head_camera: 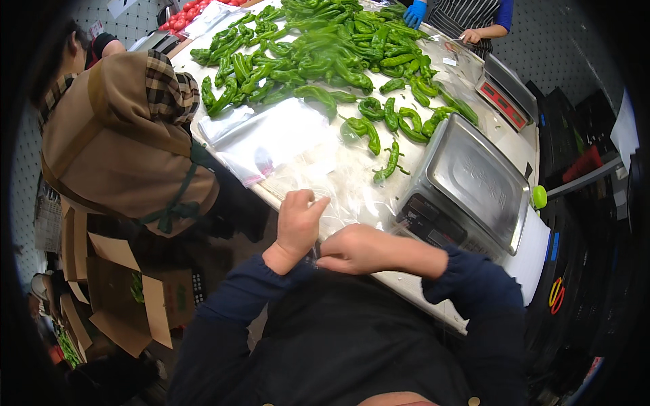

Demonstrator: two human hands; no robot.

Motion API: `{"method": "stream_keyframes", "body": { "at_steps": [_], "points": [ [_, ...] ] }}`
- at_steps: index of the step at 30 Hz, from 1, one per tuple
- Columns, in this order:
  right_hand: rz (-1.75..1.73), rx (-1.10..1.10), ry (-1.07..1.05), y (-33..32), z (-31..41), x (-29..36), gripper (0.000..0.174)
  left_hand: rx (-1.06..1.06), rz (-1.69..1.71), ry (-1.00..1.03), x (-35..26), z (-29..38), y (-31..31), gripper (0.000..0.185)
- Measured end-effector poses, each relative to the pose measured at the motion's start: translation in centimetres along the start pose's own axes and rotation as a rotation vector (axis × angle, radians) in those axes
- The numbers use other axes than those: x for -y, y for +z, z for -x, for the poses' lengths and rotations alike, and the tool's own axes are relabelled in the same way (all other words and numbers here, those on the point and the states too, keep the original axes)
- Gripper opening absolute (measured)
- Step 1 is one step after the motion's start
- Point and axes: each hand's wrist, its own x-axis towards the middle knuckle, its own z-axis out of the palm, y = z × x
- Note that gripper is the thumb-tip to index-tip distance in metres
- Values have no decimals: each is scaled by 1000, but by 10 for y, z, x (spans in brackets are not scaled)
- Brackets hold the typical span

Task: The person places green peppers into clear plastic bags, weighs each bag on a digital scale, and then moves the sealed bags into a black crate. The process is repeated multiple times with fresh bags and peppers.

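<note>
At the near edge of the white table (442, 304), my left hand (299, 218) has its thumb and fingers pinched at a clear plastic bag (350, 195). My right hand (355, 248) is closed on the bag's near end, close to my body. The bag lies partly on the table; what it holds cannot be told. Beyond it rest loose green peppers (391, 162), with a large heap of green peppers (330, 51) farther back. A stack of clear plastic bags (284, 132) lies beyond my left hand. To the right of my hands stands a scale with a metal pan (480, 177).
A co-worker in a brown top (127, 137) stands close on the left, above open cardboard boxes (122, 304). Across the table are another person's blue-gloved hand (415, 14) and bare hand (471, 36). A second scale (502, 101) stands at the right edge; red tomatoes (185, 15) lie far back.
</note>
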Motion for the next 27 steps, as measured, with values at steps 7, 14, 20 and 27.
{"method": "stream_keyframes", "body": {
  "at_steps": [7,14,20,27],
  "points": [
    [97,-679,475,-139,-103,-138,24,239,102,-141,12,8,48,12],
    [570,-720,639,-133,-197,-229,49,232,136,-225,12,3,47,6],
    [696,-683,551,-150,-202,-259,34,213,133,-237,13,1,46,6],
    [617,-588,773,-218,-173,-282,66,223,140,-237,13,-2,46,6]
  ]
}}
